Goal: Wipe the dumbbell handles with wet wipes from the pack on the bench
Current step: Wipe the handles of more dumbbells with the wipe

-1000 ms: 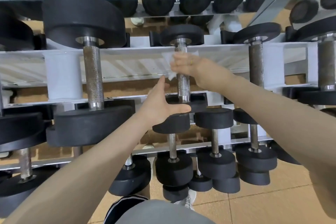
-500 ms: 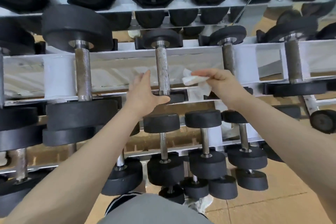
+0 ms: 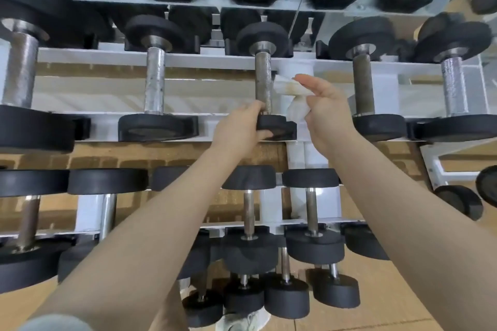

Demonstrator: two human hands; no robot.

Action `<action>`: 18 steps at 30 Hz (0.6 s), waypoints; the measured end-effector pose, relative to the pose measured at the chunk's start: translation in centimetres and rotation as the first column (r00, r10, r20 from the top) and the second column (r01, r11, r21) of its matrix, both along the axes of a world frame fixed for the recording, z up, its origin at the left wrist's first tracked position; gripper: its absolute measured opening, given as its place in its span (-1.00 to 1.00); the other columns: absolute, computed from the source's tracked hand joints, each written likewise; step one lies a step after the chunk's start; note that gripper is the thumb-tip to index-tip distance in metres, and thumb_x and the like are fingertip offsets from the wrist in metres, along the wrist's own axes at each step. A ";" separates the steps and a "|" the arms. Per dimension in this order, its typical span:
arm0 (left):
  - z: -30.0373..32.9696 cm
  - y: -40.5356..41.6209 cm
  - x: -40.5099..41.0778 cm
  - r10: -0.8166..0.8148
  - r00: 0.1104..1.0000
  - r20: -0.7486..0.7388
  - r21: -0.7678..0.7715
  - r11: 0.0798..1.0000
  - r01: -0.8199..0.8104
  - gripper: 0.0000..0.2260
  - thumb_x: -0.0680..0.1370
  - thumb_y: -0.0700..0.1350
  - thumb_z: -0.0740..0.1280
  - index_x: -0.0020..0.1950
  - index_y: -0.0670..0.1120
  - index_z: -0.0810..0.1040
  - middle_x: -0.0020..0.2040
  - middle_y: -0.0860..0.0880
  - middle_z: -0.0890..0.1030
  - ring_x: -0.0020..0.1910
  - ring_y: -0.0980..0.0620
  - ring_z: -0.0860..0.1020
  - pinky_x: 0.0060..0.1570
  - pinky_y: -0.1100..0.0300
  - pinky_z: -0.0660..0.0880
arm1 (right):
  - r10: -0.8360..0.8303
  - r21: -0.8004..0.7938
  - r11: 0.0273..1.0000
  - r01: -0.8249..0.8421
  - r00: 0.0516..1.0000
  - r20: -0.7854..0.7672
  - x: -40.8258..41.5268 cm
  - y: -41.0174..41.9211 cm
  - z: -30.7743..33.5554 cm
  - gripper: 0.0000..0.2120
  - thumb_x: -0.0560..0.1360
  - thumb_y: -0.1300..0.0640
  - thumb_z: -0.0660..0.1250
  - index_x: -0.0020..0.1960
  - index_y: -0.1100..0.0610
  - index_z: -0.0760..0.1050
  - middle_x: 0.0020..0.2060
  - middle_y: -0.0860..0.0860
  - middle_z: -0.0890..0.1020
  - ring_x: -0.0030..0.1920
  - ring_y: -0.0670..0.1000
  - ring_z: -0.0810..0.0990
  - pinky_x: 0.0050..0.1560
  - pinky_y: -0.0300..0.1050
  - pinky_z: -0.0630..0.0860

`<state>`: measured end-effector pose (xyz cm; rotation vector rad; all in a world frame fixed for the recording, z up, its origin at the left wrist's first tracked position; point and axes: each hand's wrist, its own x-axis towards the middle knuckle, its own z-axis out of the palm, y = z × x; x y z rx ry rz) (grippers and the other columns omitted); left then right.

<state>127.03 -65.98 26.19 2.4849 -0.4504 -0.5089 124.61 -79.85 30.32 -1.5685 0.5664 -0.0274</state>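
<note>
Black dumbbells with metal handles lie in rows on a white rack (image 3: pixel 204 58). My left hand (image 3: pixel 242 133) grips the near black head of one middle-shelf dumbbell (image 3: pixel 277 126), fingers curled over its edge at the base of the handle (image 3: pixel 263 80). My right hand (image 3: pixel 326 113) pinches a crumpled, slightly stained wet wipe (image 3: pixel 289 88) just to the right of that handle. Whether the wipe touches the metal I cannot tell. The wipe pack and the bench are out of view.
Neighbouring dumbbell handles stand to the left (image 3: pixel 154 80) and right (image 3: pixel 363 86) on the same shelf. Smaller dumbbells (image 3: pixel 248 212) fill the lower shelf, and more sit on the wooden floor (image 3: pixel 286 301). A white rack post (image 3: pixel 295 158) runs behind my hands.
My right hand took the wipe off the handle it was wrapping and moved right. Both hands went to the neighbouring dumbbell on the right, and my left hand took hold of its near head.
</note>
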 end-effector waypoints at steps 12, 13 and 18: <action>-1.2 0.8 2.2 -0.353 0.919 0.176 0.219 0.924 0.313 -0.65 0.60 0.09 0.16 0.31 -0.04 0.26 0.23 -0.08 0.47 0.07 -0.13 0.52 -0.20 0.12 0.30 | 0.326 -0.709 0.685 -0.169 0.941 0.090 7.7 0.5 -1.7 -0.58 0.50 0.29 0.00 0.26 0.24 0.48 0.24 0.15 0.52 0.26 0.00 0.44 0.31 -0.27 0.28; -1.3 0.9 2.4 -0.355 0.918 0.176 0.213 0.924 0.316 -0.65 0.60 0.09 0.15 0.31 -0.04 0.26 0.23 -0.08 0.46 0.08 -0.13 0.51 -0.20 0.11 0.30 | 0.441 -0.773 0.575 -0.268 0.897 0.017 8.0 0.7 -1.8 -0.56 0.47 0.27 0.03 0.27 0.26 0.47 0.27 0.18 0.49 0.29 0.00 0.40 0.33 -0.24 0.24; -1.7 0.9 2.8 -0.321 0.933 0.165 0.156 0.942 0.296 -0.65 0.59 0.07 0.19 0.31 -0.03 0.25 0.25 -0.06 0.47 0.07 -0.10 0.53 -0.20 0.14 0.32 | 0.735 -0.859 -0.055 -0.509 0.561 -0.380 9.4 0.3 -3.7 -0.51 0.20 0.60 0.27 0.10 0.36 0.55 0.11 0.30 0.58 0.23 0.33 0.48 0.21 0.13 0.44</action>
